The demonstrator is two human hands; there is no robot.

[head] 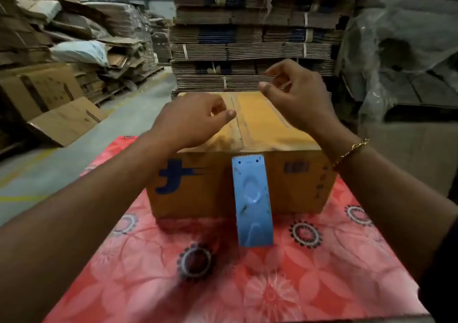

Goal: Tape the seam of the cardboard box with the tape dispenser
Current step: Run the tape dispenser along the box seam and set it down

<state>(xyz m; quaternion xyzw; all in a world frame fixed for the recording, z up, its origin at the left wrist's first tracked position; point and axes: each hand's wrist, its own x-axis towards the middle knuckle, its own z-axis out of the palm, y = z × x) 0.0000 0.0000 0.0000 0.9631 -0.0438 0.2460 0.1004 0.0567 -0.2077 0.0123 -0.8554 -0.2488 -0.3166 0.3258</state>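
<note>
A brown cardboard box (270, 129) with a blue logo on its front stands on the red flowered tablecloth (322, 273). Its top seam (234, 114) runs away from me down the middle. A blue tape dispenser (252, 201) hangs against the box's front face, its toothed blade at the top edge, with no hand on it. My left hand (190, 121) hovers over the left flap, fingers loosely curled, thumb near the seam. My right hand (295, 94) is raised above the right flap, fingers bent, holding nothing that I can make out.
Stacks of flattened cartons (247, 37) stand right behind the box. Loose cardboard is heaped at the left (62, 49), with a concrete floor aisle (124, 114) between. A plastic-wrapped pile (401, 49) fills the right side.
</note>
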